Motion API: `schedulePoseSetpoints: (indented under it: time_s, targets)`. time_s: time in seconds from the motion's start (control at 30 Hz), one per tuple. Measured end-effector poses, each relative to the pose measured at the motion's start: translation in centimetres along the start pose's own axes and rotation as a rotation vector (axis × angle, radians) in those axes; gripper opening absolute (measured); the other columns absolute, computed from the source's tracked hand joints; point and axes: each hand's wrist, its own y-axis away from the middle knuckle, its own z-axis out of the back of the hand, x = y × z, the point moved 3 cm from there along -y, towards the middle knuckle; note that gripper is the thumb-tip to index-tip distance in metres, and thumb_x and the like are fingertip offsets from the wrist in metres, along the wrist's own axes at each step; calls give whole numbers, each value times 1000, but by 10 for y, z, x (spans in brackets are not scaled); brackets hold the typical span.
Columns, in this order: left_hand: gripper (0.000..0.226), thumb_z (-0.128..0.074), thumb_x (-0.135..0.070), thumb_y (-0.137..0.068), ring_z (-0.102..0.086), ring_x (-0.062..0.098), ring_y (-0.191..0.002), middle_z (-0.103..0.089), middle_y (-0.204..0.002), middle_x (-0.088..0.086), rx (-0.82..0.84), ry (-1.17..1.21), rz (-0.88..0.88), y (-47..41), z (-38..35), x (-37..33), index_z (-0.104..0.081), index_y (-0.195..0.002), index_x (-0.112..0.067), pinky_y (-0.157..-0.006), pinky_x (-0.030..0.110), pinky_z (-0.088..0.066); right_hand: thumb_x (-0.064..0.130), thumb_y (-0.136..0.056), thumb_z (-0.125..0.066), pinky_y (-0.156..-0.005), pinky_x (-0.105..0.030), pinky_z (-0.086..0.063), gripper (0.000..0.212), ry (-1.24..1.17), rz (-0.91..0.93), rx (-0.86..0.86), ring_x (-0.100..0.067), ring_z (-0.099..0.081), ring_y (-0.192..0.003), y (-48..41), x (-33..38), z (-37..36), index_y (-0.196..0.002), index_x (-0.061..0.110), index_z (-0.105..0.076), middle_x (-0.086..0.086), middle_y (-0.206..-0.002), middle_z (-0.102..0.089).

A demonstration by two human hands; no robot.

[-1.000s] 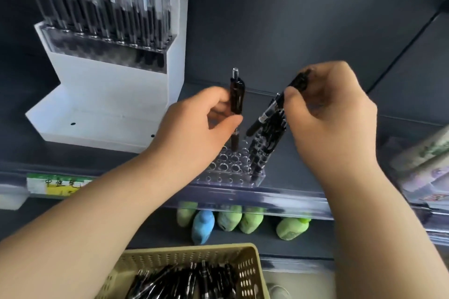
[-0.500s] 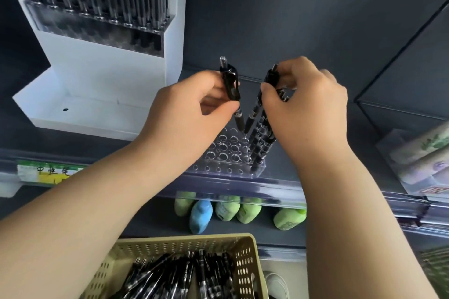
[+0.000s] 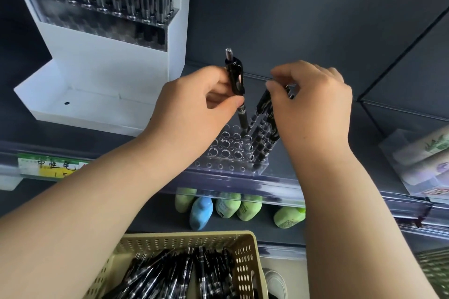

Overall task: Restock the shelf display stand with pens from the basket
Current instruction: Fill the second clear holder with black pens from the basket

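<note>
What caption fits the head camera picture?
Left hand holds a pen at the clear stand; right hand pinches another pen.

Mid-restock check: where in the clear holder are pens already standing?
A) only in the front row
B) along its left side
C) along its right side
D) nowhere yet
C: the seated pens stand in a column at the right side of the clear holder, its left holes are empty, and the left hand holds another pen over the holes.

Stationery shop: price label [image 3: 52, 168] on shelf rail [image 3: 243, 182], pen displays [image 3: 104, 39]
</note>
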Motion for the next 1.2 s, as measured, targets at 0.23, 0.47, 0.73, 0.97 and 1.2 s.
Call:
schedulePoseSetpoints:
  time_s: [0.23, 0.47, 0.73, 0.97, 1.2]
  targets:
    - [18, -71, -20, -80, -65, -2, -81, -70, -87, -15, 12, -26, 6, 1, -5, 4, -69, -98, -23, -83, 18, -52, 15, -79, -64, -70, -31, -27, 8, 76, 26, -129, -27, -57, -72, 4, 2, -3, -81, 18, -70, 3, -64, -65]
    - [14, -70, -19, -82, -63, 0, -76, -69, -84, -11, 69, -54, 24, -2, -15, 6, -69, -96, -19, -75, 8, -47, 22, -85, -52, -70, -32, -32, 18, 20, 38, -99, -27, -55, -68, 5, 5, 1, -86, 19, -70, 2, -62, -64]
    - [13, -66, -22, -85, -63, 20, -84, -70, -87, 1, 160, -255, -19, -5, -37, 10, -66, -95, -12, -75, 34, -45, 24, -88, -46, -78, -46, -47, 24, -72, -9, -23, -30, -59, -75, 3, 4, 1, -90, 17, -69, 4, -66, -58]
    - [18, -63, -26, -87, -62, 27, -87, -68, -91, 8, 248, -351, 11, -6, -50, 12, -59, -98, -12, -77, 38, -50, 34, -90, -35, -82, -46, -46, 35, -98, -86, 34, -32, -59, -83, 0, 1, -1, -96, 18, -66, -4, -82, -70]
    - [14, -58, -17, -89, -62, 32, -79, -68, -87, 8, 238, -387, -14, -10, -52, 12, -62, -102, -14, -72, 40, -53, 34, -90, -35, -81, -45, -46, 37, -100, -86, 43, -32, -58, -84, 1, 0, -1, -100, 17, -67, -6, -83, -69]
